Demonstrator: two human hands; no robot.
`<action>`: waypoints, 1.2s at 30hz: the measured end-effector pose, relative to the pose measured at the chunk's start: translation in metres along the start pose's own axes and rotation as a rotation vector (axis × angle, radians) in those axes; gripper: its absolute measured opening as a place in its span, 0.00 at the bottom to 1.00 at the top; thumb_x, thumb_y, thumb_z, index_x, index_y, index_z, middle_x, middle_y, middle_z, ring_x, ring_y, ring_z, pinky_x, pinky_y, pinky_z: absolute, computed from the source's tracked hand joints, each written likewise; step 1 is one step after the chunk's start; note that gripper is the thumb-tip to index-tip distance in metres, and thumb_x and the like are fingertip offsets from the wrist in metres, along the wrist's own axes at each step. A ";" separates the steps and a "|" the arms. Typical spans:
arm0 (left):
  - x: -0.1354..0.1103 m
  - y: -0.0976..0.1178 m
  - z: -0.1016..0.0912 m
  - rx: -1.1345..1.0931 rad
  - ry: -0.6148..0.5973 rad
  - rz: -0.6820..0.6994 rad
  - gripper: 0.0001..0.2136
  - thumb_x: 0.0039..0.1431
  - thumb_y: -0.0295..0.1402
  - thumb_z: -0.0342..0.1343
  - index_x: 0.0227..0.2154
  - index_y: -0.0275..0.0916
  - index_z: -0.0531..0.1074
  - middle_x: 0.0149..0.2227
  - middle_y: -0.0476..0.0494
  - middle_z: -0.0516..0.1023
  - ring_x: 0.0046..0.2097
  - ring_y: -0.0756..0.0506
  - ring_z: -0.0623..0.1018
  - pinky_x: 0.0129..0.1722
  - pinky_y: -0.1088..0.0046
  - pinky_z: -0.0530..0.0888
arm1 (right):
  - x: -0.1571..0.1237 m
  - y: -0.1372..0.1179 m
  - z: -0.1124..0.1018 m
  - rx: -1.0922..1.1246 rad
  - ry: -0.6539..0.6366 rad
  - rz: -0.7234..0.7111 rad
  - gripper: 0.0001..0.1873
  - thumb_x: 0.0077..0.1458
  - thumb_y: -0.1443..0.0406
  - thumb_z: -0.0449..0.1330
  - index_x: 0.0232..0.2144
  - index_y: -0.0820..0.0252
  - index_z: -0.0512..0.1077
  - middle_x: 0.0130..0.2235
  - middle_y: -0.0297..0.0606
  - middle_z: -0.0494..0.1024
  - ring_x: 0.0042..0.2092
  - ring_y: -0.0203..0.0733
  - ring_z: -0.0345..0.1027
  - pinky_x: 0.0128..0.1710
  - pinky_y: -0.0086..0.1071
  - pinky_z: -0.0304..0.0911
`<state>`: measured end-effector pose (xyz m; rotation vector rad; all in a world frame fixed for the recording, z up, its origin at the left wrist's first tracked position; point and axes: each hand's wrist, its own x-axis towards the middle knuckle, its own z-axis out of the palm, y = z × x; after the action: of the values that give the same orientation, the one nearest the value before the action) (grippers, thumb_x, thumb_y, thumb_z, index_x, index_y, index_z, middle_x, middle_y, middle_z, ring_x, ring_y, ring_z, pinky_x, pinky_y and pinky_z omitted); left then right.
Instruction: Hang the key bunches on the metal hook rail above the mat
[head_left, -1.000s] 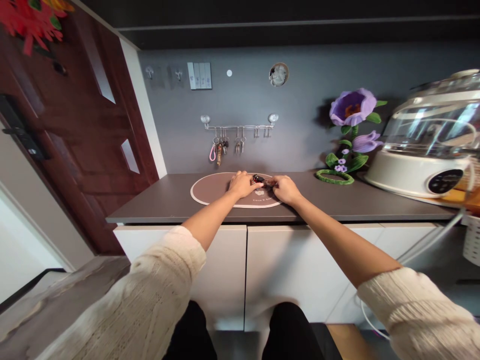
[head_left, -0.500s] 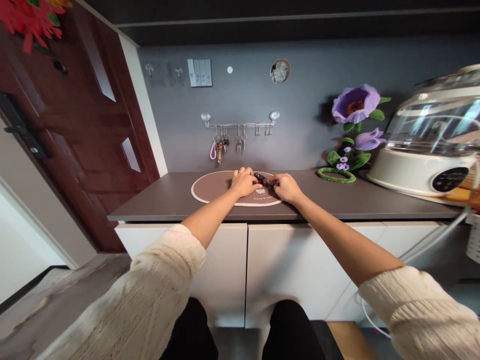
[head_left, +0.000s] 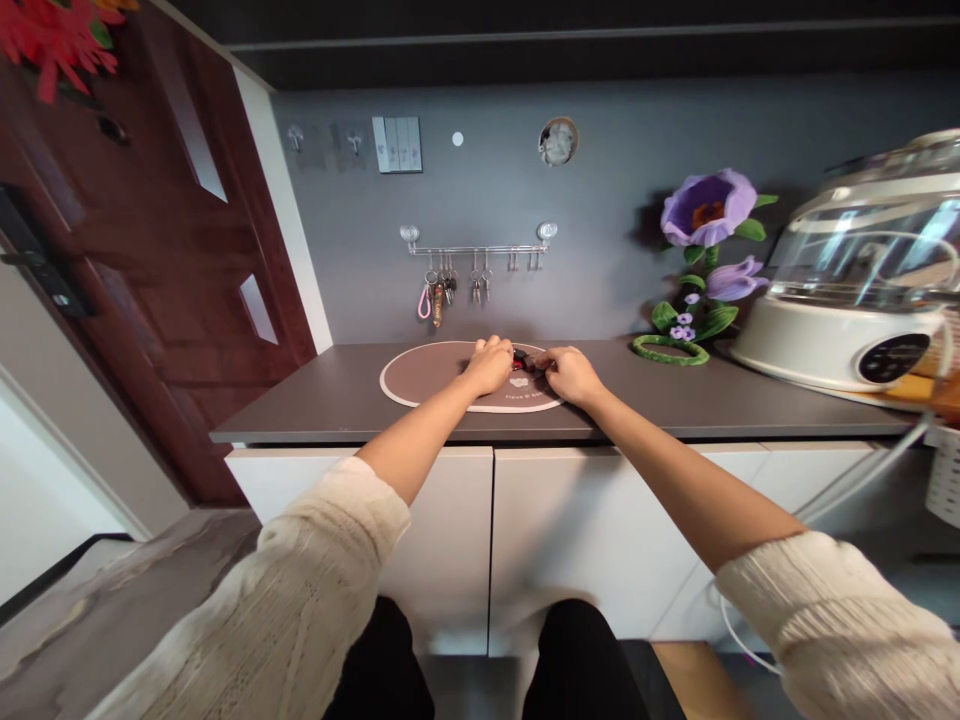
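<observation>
Both arms reach forward over a dark counter (head_left: 315, 400) to an oval brown mat (head_left: 420, 375) with a pale rim. My left hand (head_left: 489, 364) and my right hand (head_left: 570, 374) meet above the mat, fingers curled round a small dark object with red on it (head_left: 523, 359). It looks like a bunch of keys or a fob, but it is too small to name. Most of it is hidden between the fingers.
On the grey wall a metal hook rail (head_left: 478, 249) carries several keys (head_left: 442, 292). Purple fabric flowers (head_left: 705, 215) stand at the right, beside a white appliance with a clear lid (head_left: 862, 290). A brown door (head_left: 150, 250) is at the left. White cabinet doors (head_left: 555, 540) sit under the counter.
The hands have stayed together over the mat, shifting only slightly as the fingers work the small object. The view has tilted a little.
</observation>
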<state>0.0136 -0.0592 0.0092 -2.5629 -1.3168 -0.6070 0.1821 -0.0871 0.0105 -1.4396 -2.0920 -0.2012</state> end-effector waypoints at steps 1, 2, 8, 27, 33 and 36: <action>0.000 0.000 0.001 -0.003 0.004 0.006 0.10 0.57 0.26 0.43 0.30 0.36 0.71 0.41 0.39 0.70 0.47 0.42 0.63 0.47 0.64 0.57 | 0.000 0.000 0.000 0.002 0.002 -0.001 0.19 0.40 0.78 0.51 0.33 0.60 0.75 0.36 0.37 0.77 0.39 0.38 0.66 0.43 0.26 0.56; 0.000 0.000 0.001 -0.011 0.014 0.010 0.11 0.57 0.26 0.42 0.30 0.36 0.71 0.41 0.38 0.70 0.47 0.42 0.63 0.47 0.64 0.57 | 0.000 0.001 0.001 0.005 0.004 -0.001 0.19 0.40 0.78 0.51 0.33 0.59 0.75 0.36 0.37 0.77 0.39 0.38 0.66 0.43 0.25 0.56; -0.006 -0.004 0.003 0.023 0.096 -0.019 0.13 0.57 0.24 0.39 0.31 0.35 0.70 0.41 0.37 0.69 0.46 0.41 0.63 0.45 0.64 0.58 | 0.001 0.003 0.003 0.014 0.020 0.005 0.19 0.42 0.77 0.51 0.34 0.60 0.75 0.37 0.38 0.77 0.40 0.38 0.66 0.42 0.25 0.57; -0.002 -0.007 -0.002 -0.301 0.351 -0.123 0.13 0.61 0.28 0.36 0.31 0.40 0.66 0.31 0.50 0.76 0.39 0.48 0.68 0.43 0.70 0.58 | 0.007 -0.003 0.004 0.210 0.087 0.002 0.11 0.50 0.63 0.56 0.36 0.62 0.71 0.35 0.39 0.76 0.33 0.36 0.66 0.36 0.28 0.59; -0.001 -0.006 -0.004 -0.280 0.391 -0.113 0.13 0.62 0.30 0.36 0.30 0.39 0.66 0.30 0.50 0.75 0.37 0.48 0.68 0.42 0.70 0.58 | 0.008 -0.009 0.004 0.312 0.040 -0.091 0.13 0.55 0.63 0.50 0.38 0.59 0.72 0.40 0.39 0.76 0.40 0.38 0.67 0.42 0.30 0.58; 0.000 -0.006 -0.004 -0.268 0.408 -0.118 0.12 0.62 0.30 0.37 0.30 0.39 0.66 0.30 0.50 0.75 0.37 0.48 0.69 0.42 0.70 0.58 | 0.008 -0.009 0.005 0.317 0.031 -0.117 0.14 0.54 0.60 0.50 0.37 0.59 0.73 0.38 0.38 0.76 0.39 0.39 0.66 0.41 0.31 0.58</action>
<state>0.0081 -0.0572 0.0125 -2.3772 -1.3174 -1.3284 0.1702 -0.0819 0.0127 -1.1216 -2.0744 0.0608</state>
